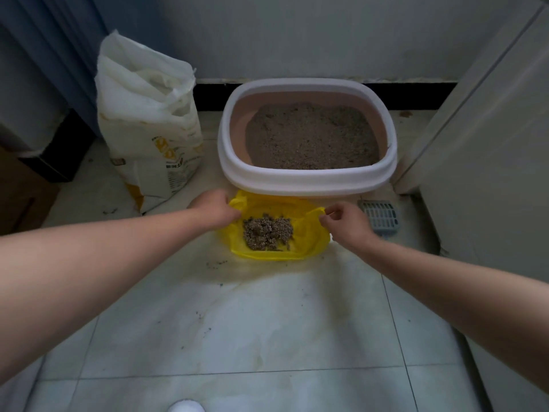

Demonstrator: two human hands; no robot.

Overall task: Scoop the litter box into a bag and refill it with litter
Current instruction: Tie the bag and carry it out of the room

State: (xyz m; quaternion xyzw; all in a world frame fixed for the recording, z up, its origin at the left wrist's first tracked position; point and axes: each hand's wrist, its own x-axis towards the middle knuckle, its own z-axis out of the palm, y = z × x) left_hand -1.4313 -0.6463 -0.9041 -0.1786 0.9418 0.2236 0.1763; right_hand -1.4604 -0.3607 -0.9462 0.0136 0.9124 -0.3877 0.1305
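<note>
**Bagging the Scoopings Ahead of the Refill**

Looking down on a pale tiled floor [267,337] and facing a litter box [307,176] set against the far wall, its tray lying part-filled with grey litter. Keeping a tall white litter sack [148,120] standing open just left of the box, seemingly ready for the refill not yet begun. Spreading a yellow bag [307,233] on the floor, touching the box's near rim, probably keeping the carry from box to bag short. Gripping the bag's left edge with the left hand [215,211], fingers curled round the plastic. Pinching its right edge with the right hand [346,223], between thumb and fingertips. Apparently holding the mouth wide, or starting to gather it; not possible telling which. Leaving a grey slotted scoop [380,217] lying on the floor just right of the bag, near the right hand, touched by neither. Cradling a small heap of clumps [267,233] in the bag's middle, suggesting scooping largely done, with closing the bag and pouring fresh litter to follow. Risking a spill by raising one edge ahead of the other.
</note>
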